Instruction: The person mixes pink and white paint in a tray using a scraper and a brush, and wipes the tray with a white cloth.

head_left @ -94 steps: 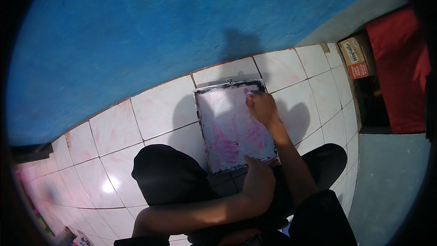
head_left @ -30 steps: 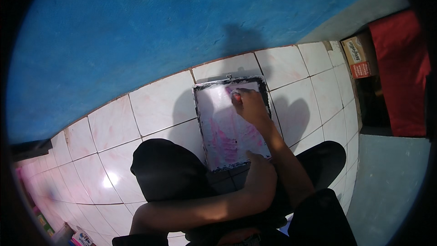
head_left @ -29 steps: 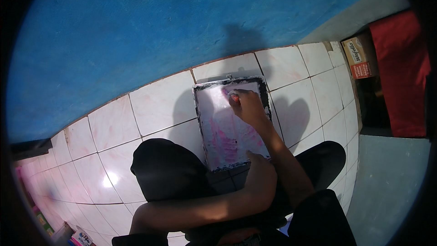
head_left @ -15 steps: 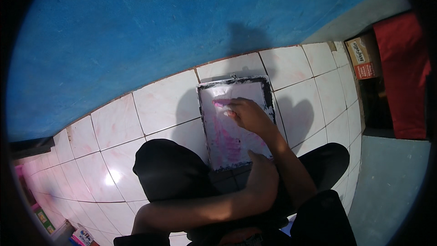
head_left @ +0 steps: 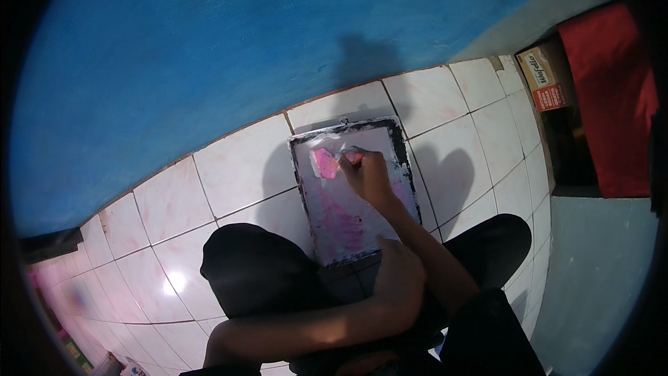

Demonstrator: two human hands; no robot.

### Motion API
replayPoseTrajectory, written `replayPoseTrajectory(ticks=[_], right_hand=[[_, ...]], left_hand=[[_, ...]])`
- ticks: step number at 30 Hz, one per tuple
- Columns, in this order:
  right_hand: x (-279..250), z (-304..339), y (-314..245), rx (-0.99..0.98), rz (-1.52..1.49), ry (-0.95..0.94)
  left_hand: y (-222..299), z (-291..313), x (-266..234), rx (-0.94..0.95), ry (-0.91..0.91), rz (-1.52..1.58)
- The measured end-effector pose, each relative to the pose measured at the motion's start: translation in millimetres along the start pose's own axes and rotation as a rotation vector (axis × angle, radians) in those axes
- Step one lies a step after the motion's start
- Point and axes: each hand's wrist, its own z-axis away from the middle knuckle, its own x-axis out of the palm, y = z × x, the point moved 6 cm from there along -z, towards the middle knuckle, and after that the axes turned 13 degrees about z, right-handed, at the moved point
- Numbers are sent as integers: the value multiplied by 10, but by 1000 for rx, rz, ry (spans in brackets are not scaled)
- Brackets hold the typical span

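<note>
A rectangular board (head_left: pixel 323 216) with a worn black-and-white frame lies on the tiles before my crossed legs, its pale face smeared with pink. Over its upper part, my right hand (head_left: pixel 369 173) is closed in a pinch, fingers pointing left. At the fingertips shows a small orange-red and whitish bit (head_left: pixel 353 158), too small to name. Just left of them is a bright pink patch with a pale edge (head_left: pixel 325 163); whether it is loose or on the board I cannot tell. My left hand (head_left: pixel 400 271) rests by the board's lower right corner, under my right forearm, its fingers mostly hidden.
A blue wall (head_left: pixel 209 63) rises beyond the white floor tiles (head_left: pixel 243 160). At the right are a small carton (head_left: pixel 543 78), a red cloth (head_left: pixel 612 97) and a grey-blue panel (head_left: pixel 598 271). My black-clad knees (head_left: pixel 257 264) flank the board.
My right hand has turned and shifted slightly right and down. The pink patch beside its fingertips now shows broader. My left hand stays in about the same place; the whole view has shifted a little.
</note>
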Motion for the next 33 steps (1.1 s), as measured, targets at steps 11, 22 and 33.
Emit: replayPoseTrajectory(ticks=[11, 22, 33], right_hand=[[-818, -152, 251, 1, 365, 49], [-157, -148, -159, -206, 137, -11], [-107, -150, 164, -30, 79, 48]], left_hand=[[-101, 23, 44, 2, 79, -76], [-50, 13, -59, 28, 96, -53], [-55, 8, -2, 17, 113, -29]])
